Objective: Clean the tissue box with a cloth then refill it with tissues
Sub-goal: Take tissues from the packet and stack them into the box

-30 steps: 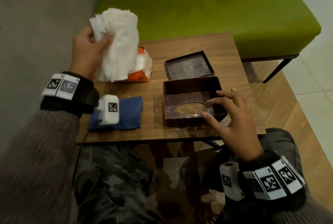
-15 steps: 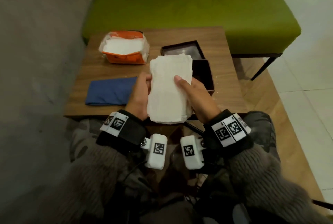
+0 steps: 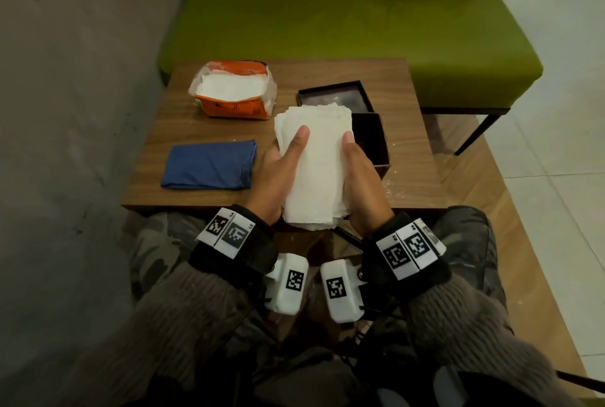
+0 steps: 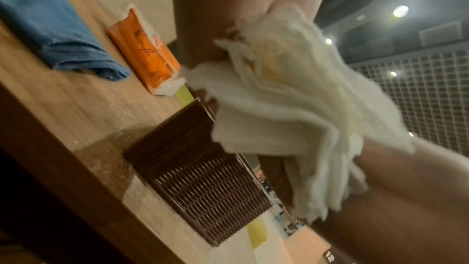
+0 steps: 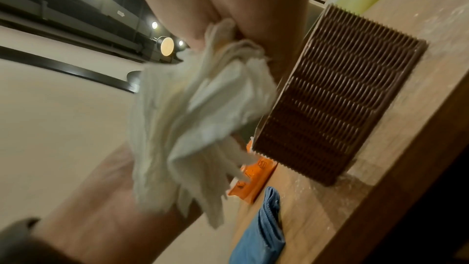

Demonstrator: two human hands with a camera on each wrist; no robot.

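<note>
Blue cloth [image 3: 209, 165]: folded flat at the left of the wooden side table [image 3: 406, 86], untouched, well apart from both hands.

Orange tissue pack [image 3: 233, 92]: torn open along its top at the table's far left, white sheets showing inside.

Left hand [image 3: 278, 174]: cups the left long edge of the tissue stack [image 3: 316, 164], thumb laid across the top sheet, fingers curled under; pinching the stack.

Tissue stack: white, held level between both hands above the table's near edge, in front of the box and partly hiding it. Judged very light, soft and limp; the wrist views show the loose lower edges sagging and fanning out. It will likely slide apart or crumple if taken by one corner, so best held along both long edges with support underneath, kept squared for lowering into the box.

Right hand [image 3: 358, 177]: mirrors the left on the right long edge, thumb on top, fingers beneath; pinching the stack.

Tissue box [image 3: 373, 141]: dark brown, ribbed walls, open side up, just behind the stack.

Box lid [image 3: 334, 95]: lying apart beyond the box.

Green bench [image 3: 343, 20]: behind the table.
</note>
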